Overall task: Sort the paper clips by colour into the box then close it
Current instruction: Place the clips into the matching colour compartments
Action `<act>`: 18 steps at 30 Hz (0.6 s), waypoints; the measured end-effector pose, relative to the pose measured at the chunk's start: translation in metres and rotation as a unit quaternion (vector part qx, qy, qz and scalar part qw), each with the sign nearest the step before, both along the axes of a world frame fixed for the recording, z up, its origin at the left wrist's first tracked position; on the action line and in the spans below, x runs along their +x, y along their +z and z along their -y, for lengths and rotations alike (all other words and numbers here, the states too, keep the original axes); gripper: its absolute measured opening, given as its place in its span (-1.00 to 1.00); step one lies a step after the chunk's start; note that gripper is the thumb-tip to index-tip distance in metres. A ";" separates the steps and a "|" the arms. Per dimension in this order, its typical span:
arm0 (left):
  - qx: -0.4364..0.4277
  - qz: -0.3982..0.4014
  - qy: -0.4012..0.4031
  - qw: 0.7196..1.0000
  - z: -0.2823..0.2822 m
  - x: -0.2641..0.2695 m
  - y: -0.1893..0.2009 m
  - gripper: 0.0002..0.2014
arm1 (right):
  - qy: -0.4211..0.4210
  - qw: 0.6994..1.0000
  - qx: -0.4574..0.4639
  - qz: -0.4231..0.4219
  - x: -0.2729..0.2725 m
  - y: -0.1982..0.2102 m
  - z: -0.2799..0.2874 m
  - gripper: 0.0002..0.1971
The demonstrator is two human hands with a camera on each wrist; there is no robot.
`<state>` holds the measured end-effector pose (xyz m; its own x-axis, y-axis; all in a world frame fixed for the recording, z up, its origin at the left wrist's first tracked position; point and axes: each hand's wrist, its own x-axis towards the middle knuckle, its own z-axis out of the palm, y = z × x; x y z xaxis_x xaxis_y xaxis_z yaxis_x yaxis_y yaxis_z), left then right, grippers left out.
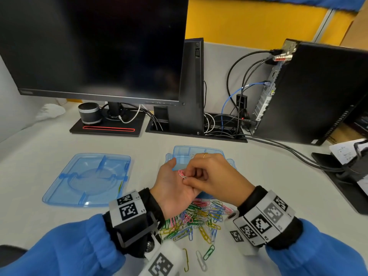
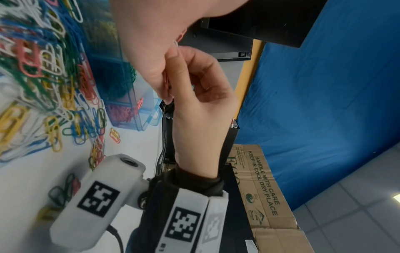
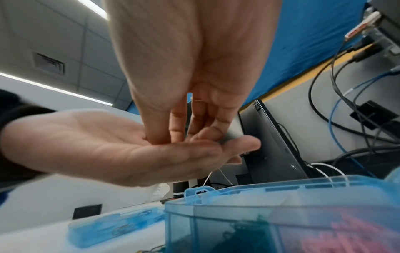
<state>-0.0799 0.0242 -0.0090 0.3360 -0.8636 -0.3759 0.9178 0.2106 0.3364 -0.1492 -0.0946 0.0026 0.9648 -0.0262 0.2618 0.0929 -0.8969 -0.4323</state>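
Left hand is held palm up with fingers relaxed and spread, raised above the table, directly in front of the box. A few pink paper clips lie in its palm. Right hand is curled over that palm, thumb and forefinger tips pressed together on the pink clips; the right wrist view shows those fingertips bearing down on the left palm, though the clips themselves are hidden there, so exactly how many are pinched cannot be told.

The box is translucent blue, open, standing behind both hands. In the left wrist view one compartment holds pink clips and a neighbouring one holds dark green clips. Its lid lies flat to the left of the box, well apart from it, inner side up.

The unsorted pile of paper clips lies on the table in front of the box, beneath and between the wrists: green, yellow, blue, white and pink mixed. A few stray clips lie nearer the person than the pile.

A dark monitor stands behind the lid.
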 end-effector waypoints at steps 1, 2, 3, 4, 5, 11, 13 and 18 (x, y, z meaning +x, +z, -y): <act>0.003 0.001 0.000 1.000 0.001 0.000 -0.001 -0.39 | -0.006 1.000 -0.006 -0.004 0.000 0.000 0.000 -0.89; 0.006 0.003 -0.002 1.000 0.001 0.000 -0.001 -0.41 | -0.009 1.000 -0.013 -0.008 0.000 0.000 0.000 -0.89; 0.010 0.006 -0.003 1.000 0.002 0.000 -0.002 -0.44 | -0.011 1.000 -0.019 -0.011 0.000 0.000 0.000 -0.90; 0.015 0.008 -0.004 1.000 0.002 0.000 -0.003 -0.47 | -0.011 1.000 -0.022 -0.015 -0.001 0.000 0.001 -0.91; 0.020 0.011 -0.006 1.000 0.003 0.000 -0.004 -0.51 | -0.011 1.000 -0.020 -0.020 -0.001 0.000 0.001 -0.91; 0.044 0.061 -0.038 0.996 0.003 0.001 -0.007 -0.64 | -0.006 0.996 0.086 -0.022 -0.005 0.004 0.008 -0.96; 0.056 0.067 -0.043 0.995 0.002 0.002 -0.008 -0.62 | -0.011 0.992 0.121 -0.021 -0.006 0.006 0.009 -0.97; 0.082 0.082 -0.053 0.992 0.002 0.002 -0.008 -0.58 | -0.036 0.977 0.207 -0.028 -0.006 0.007 0.013 -0.92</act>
<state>-0.0781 0.0219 -0.0165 0.3156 -0.8290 -0.4616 0.8617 0.0467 0.5053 -0.1550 -0.1073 0.0093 0.9692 -0.1864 0.1610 0.0019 -0.6480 -0.7617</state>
